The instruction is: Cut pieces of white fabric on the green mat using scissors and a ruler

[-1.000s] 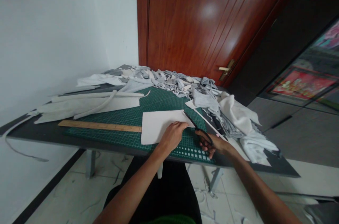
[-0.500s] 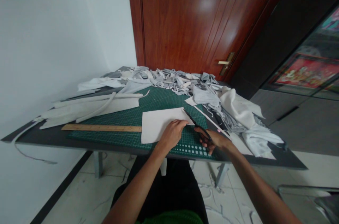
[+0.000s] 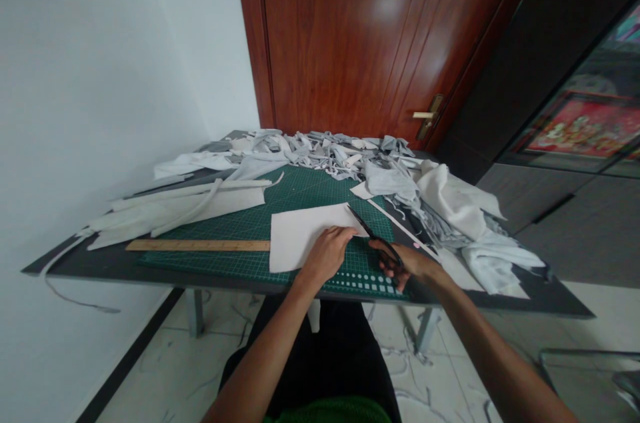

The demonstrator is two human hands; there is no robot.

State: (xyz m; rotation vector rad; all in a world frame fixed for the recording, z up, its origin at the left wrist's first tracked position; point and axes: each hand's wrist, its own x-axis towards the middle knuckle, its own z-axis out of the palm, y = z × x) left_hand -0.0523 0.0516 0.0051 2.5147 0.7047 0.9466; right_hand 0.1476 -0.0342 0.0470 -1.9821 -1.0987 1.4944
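A white rectangular piece of fabric (image 3: 291,237) lies on the green cutting mat (image 3: 305,186) near the table's front edge. On its right part rests my left hand (image 3: 329,255), fingers closed together and gripping the cloth near its right end. My right hand (image 3: 403,265) is wrapped round the handles of black scissors (image 3: 362,222). Their blades point up and left along the fabric's right edge, with the tip at its far right corner. Whether the blades are fully closed is too small to tell. A wooden ruler (image 3: 200,245) lies left of the fabric, meeting its edge.
Heaped fabric scraps (image 3: 330,149) line the table's back. White strips (image 3: 175,206) lie at the left, and crumpled cloth (image 3: 457,206) at the right. A thin white strip (image 3: 403,226) lies beyond my right hand. A wooden door (image 3: 345,43) stands behind the dark table (image 3: 543,296).
The camera view has shifted slightly, so the table sits a little further right in the picture. Both hands, the scissors and the fabric keep nearly the same positions relative to each other.
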